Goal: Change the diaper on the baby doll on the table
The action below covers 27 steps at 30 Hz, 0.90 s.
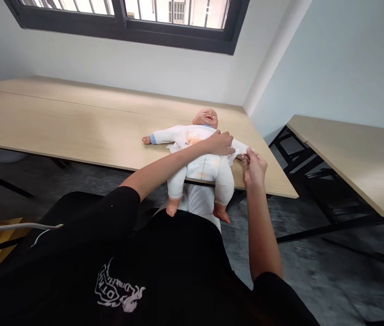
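Note:
A baby doll [208, 118] lies on its back on the wooden table [86, 127], its legs hanging over the front edge. It wears a white top with blue cuffs, and a white patterned diaper [201, 168] is around its hips. Across the doll's belly reaches my left hand [219, 143], fingers bent over the upper edge of the diaper at the waist; the fingertips are partly hidden. At the doll's side, my right hand [254, 165] pinches a thin white strip, a diaper tab [241, 147], between thumb and fingers and holds it stretched outward.
A second table [355, 158] with black legs stands to the right, past a gap. Behind the doll rises a white wall [110, 68] with a barred window. A white cable [18, 226] and a yellow surface [1, 253] show at lower left.

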{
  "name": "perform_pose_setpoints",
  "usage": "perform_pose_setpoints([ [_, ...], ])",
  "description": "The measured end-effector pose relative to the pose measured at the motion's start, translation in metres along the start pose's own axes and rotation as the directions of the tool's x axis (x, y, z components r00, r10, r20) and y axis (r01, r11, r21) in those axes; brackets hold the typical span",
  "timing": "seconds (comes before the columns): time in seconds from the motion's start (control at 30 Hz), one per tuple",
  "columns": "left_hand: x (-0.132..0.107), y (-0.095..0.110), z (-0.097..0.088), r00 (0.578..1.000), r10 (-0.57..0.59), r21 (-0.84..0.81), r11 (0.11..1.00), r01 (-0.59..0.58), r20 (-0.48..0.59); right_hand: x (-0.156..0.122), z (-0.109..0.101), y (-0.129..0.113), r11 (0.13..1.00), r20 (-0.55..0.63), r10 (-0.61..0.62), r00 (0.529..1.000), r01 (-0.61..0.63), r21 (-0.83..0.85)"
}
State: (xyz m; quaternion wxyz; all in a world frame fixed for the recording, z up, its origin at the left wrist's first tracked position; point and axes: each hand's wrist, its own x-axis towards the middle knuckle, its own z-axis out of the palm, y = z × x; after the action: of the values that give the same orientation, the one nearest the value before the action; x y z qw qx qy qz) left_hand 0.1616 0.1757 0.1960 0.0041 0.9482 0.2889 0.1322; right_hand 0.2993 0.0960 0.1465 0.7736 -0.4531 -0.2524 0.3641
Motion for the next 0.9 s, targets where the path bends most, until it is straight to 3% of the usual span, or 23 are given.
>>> perform_pose_setpoints([
  [0.1,0.0,0.001,0.001,0.998,-0.037,0.029,0.999,0.039,-0.053,0.0,0.02,-0.008,0.999,0.056,-0.003,0.998,0.006,-0.049],
  [0.17,0.002,-0.003,0.003,0.988,-0.129,-0.009,0.992,0.129,-0.089,-0.001,0.034,-0.012,0.986,0.132,-0.059,0.99,0.078,-0.149],
  [0.23,0.005,-0.01,0.007,0.963,-0.243,-0.113,0.967,0.23,-0.118,-0.004,0.047,-0.014,0.951,0.208,-0.102,0.973,0.157,-0.268],
  [0.3,0.008,-0.02,0.011,0.937,-0.321,-0.335,0.906,0.26,-0.14,-0.009,0.057,-0.013,0.89,0.268,-0.133,0.954,0.234,-0.392],
  [0.43,0.015,-0.037,0.014,0.913,-0.377,-0.715,0.681,0.158,-0.157,-0.024,0.07,-0.011,0.712,0.316,-0.208,0.926,0.365,-0.6],
  [0.53,0.019,-0.044,0.011,0.878,-0.45,-0.815,0.563,0.141,-0.16,-0.037,0.076,-0.011,0.576,0.355,-0.214,0.91,0.411,-0.707],
  [0.7,0.02,-0.045,0.002,0.813,-0.581,-0.961,0.242,0.135,-0.032,-0.057,0.091,-0.012,0.258,0.462,-0.179,0.869,0.495,-0.83],
  [0.8,0.02,-0.043,-0.004,0.806,-0.591,-0.978,0.151,0.145,0.028,-0.068,0.1,-0.014,0.096,0.493,-0.117,0.862,0.504,-0.858],
  [0.9,0.017,-0.04,-0.012,0.801,-0.596,-0.974,0.145,0.172,0.053,-0.078,0.106,-0.017,-0.009,0.49,-0.07,0.869,0.491,-0.871],
])
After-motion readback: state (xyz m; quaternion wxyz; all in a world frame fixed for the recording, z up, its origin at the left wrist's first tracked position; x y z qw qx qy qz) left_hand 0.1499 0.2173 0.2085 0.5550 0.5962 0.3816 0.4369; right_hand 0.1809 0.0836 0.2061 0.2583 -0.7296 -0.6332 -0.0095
